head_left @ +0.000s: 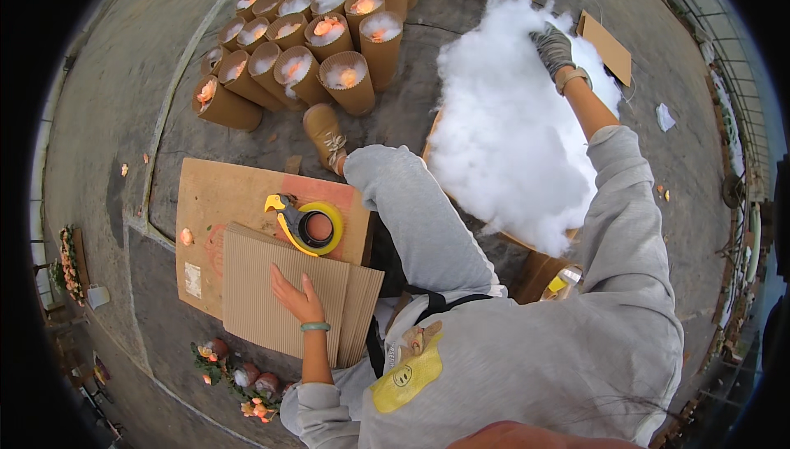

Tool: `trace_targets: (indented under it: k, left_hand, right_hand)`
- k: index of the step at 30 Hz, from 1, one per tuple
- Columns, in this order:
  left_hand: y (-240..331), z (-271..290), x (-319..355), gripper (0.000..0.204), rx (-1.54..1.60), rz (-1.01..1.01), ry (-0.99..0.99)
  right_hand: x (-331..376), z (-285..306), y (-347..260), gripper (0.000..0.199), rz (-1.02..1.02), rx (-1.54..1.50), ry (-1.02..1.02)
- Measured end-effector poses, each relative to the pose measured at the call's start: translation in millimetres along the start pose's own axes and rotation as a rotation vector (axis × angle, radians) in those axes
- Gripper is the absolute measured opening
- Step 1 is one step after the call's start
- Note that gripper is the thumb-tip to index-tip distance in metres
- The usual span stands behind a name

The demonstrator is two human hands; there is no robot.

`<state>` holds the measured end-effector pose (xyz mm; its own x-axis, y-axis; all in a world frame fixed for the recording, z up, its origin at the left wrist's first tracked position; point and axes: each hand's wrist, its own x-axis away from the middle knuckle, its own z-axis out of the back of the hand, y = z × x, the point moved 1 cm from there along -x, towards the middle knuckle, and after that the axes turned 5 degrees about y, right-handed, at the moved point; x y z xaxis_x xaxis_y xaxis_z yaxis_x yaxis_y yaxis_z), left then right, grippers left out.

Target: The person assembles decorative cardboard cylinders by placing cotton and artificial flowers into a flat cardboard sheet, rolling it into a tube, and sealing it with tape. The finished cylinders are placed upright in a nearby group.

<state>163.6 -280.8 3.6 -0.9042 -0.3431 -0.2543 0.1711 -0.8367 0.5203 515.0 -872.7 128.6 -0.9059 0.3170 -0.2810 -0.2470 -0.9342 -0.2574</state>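
Grey sweatshirt sleeves [527,350] fill the lower view. Left hand [295,297] lies flat, fingers spread, on corrugated cardboard sheets [271,284], holding nothing; a yellow tape dispenser [306,223] sits just beyond them. Right hand [553,47], gloved, reaches into a white stuffing pile [502,111], fingers sunk in fluff, its grip unclear. Stuffed cardboard tubes [313,37] stand beyond.

Cardboard tubes [329,33] are stood at upper centre; stuffing [502,120] is heaped at right; a tape dispenser [306,223] is laid on cardboard sheets [271,293] at lower left.
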Motion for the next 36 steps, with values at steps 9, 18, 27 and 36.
trace_targets:
  k: [9,18,27,36]
  left_hand:
    - [18,4,-8,0.063,0.036,-0.048,0.048]
    - [14,30,15,0.066,0.165,0.11,0.202]
    - [12,104,71,0.064,0.138,-0.044,0.384]
    - [-87,43,61,0.047,-0.22,0.331,-0.097]
  right_hand:
    - [-30,158,-70,0.036,0.029,-0.414,0.544]
    - [161,150,-382,0.036,0.752,-0.161,0.502]
    - [448,-50,-450,0.085,-0.108,-0.665,-1.542]
    - [450,-72,-452,0.07,1.267,-0.49,-0.941]
